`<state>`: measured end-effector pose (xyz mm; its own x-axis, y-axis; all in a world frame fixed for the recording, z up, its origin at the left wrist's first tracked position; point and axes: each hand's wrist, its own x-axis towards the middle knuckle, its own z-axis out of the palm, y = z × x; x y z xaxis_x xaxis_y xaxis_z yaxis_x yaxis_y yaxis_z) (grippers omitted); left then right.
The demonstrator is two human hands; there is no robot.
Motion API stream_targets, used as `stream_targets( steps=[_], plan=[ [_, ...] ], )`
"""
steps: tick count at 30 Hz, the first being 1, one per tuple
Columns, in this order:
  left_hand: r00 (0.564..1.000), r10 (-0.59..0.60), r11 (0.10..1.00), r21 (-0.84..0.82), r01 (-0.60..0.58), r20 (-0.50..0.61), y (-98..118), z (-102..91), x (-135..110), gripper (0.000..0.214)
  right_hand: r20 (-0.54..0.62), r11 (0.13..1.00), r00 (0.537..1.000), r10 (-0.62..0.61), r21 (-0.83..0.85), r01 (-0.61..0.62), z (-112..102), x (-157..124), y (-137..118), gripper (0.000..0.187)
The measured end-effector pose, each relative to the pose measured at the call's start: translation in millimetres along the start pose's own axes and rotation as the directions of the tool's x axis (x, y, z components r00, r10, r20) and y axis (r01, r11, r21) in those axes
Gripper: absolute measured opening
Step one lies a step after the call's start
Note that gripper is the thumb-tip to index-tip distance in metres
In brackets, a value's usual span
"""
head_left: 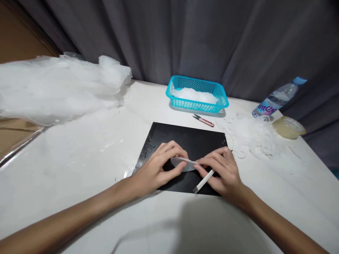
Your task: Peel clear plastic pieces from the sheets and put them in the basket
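Note:
A thin, pale, curved piece (189,166) is held up between my two hands over a black mat (180,132). My left hand (165,164) pinches its left end between thumb and fingers. At the right end, the thumb and fingertips of my right hand (222,171) close on the same piece. A slim white stick-like tool (204,181) is also tucked in my right hand, its dark-tipped end slanting down toward the mat's front edge. Its exact kind cannot be made out. Pink-handled thread snips (205,121) lie on the table just beyond the mat.
A blue perforated basket (197,106) with white soft material stands at the back. Left, a large plastic bag (58,88) bulges with white stuff. White scraps (254,135), a water bottle (277,100) and a yellowish round tub (288,127) occupy the right. Behind hangs a grey curtain (206,38).

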<state>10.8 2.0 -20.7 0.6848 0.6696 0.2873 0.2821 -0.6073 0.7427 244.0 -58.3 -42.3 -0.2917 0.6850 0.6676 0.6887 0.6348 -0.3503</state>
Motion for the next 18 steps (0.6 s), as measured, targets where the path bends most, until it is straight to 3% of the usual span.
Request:
stream_targets(
  steps=[4,9,15,18],
  plan=[
    [0.999,0.030,0.998,-0.059,-0.031,-0.022,-0.1,-0.1,-0.6,0.004,-0.042,1.000,0.999,-0.020,-0.008,0.019,1.0,-0.9,-9.5,0.012],
    [0.998,0.047,0.996,-0.080,-0.043,0.052,-0.9,-0.4,-3.4,0.010,-0.134,0.997,0.989,-0.059,-0.062,0.051,0.3,-1.4,-12.4,0.018],
    [0.999,0.042,0.980,-0.198,-0.036,0.026,-5.8,-0.3,0.0,0.010,-0.029,0.984,0.999,0.042,-0.169,-0.046,-2.3,-3.3,-4.6,0.018],
    [0.998,0.057,0.974,-0.221,-0.052,0.018,-10.3,-0.1,3.0,0.010,-0.021,0.987,1.000,0.011,-0.163,-0.015,-3.6,-3.6,-3.2,0.012]
  ],
)
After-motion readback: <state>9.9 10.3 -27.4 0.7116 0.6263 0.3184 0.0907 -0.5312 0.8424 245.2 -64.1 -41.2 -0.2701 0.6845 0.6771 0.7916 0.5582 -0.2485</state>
